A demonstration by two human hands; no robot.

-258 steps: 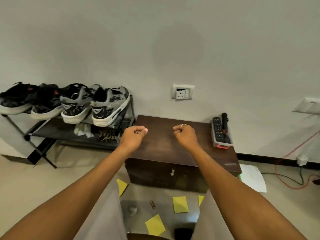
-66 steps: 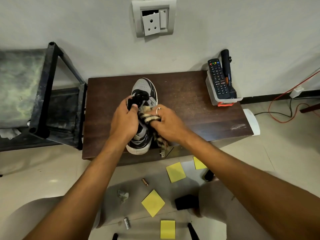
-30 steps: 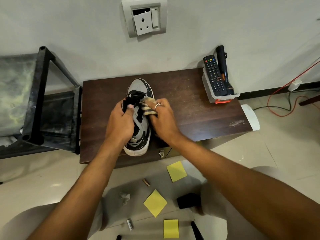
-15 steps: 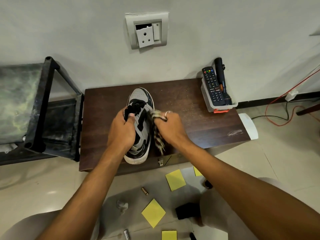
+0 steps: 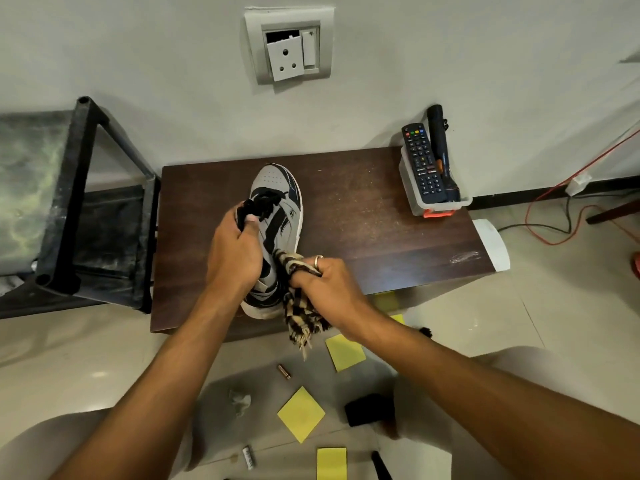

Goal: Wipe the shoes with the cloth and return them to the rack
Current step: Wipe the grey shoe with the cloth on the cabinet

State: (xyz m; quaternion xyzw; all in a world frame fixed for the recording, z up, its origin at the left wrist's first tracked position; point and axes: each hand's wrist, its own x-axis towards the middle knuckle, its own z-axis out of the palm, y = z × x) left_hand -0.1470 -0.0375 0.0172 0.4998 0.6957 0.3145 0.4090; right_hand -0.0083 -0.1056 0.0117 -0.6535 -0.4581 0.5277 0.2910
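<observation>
A grey, black and white sneaker (image 5: 278, 209) stands on the dark wooden cabinet top (image 5: 363, 220), toe pointing at the wall. My left hand (image 5: 233, 258) grips the shoe around its collar and laces, covering the heel half. My right hand (image 5: 325, 285) holds a bunched striped brown-and-cream cloth (image 5: 299, 310) against the shoe's right side near the heel, with the cloth's fringed end hanging over the cabinet's front edge. The black shoe rack (image 5: 79, 188) stands to the left; no other shoe shows on it in this view.
A clear tray (image 5: 433, 202) with a remote and a black torch sits at the cabinet's right rear. Yellow sticky notes (image 5: 301, 414), a battery (image 5: 284, 371) and crumpled paper lie on the floor below. Red and black cables (image 5: 554, 220) run along the floor at right.
My right hand has dragged the cloth from beside the laces back toward the heel along the shoe's right side. My left hand keeps its grip on the shoe.
</observation>
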